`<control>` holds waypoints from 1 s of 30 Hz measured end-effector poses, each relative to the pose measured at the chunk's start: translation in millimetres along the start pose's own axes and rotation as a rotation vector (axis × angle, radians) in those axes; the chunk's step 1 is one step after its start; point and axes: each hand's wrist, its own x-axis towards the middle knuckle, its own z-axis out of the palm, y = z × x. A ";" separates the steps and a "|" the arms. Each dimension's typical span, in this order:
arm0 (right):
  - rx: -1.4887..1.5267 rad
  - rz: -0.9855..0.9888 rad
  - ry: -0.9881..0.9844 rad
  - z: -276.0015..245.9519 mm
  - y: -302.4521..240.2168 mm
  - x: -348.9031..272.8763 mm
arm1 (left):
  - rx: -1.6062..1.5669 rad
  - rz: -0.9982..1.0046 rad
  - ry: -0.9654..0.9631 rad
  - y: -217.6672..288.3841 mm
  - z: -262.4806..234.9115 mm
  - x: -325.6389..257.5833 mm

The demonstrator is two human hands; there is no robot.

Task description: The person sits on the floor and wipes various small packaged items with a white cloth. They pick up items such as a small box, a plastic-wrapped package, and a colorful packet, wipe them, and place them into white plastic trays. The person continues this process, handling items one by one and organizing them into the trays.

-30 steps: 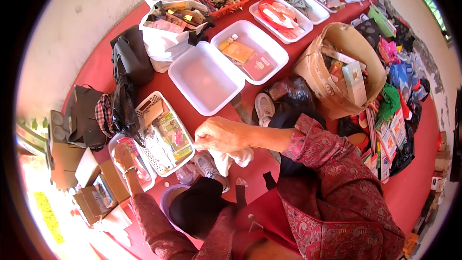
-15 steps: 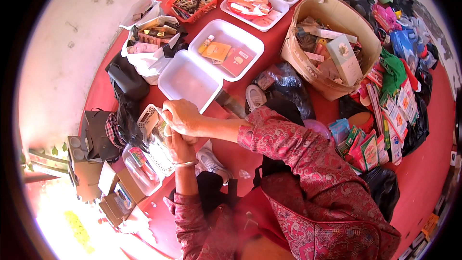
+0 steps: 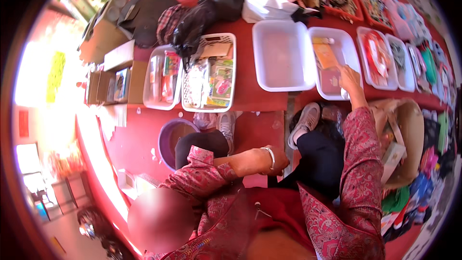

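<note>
My right hand reaches over the right side of a white plastic tray, its fingers curled together. Something whitish shows just below the fingers, too small to name. In that tray lie an orange packet, a brownish-pink packet and a small yellow-and-white tube. My left hand, with a silver bangle at the wrist, is held low in front of my lap. It looks closed, and whatever may be inside it is hidden.
A second white tray adjoins on the left. Further left are a white basket of packets, a tray of pencil-like items and a cardboard box. A purple bucket stands below; a large carton is at right.
My hands were together over the basket; now they are apart. The right has gone to the tray with packets, the left down toward my lap. The whole view has turned.
</note>
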 end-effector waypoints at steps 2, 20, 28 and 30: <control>-0.042 -0.122 0.028 29.7 6.9 5.8 | 0.053 -0.037 0.028 -1.6 -2.8 -0.7; 0.381 0.336 0.196 -11.5 53.2 4.2 | 0.149 -0.064 0.259 -14.0 -12.0 2.5; 1.866 0.523 0.520 -67.0 47.8 -14.5 | 0.148 -0.117 0.941 -29.7 -41.4 -7.0; 2.041 0.137 -0.136 -96.6 17.8 -31.1 | -0.241 -0.026 1.222 -44.8 -65.3 -18.7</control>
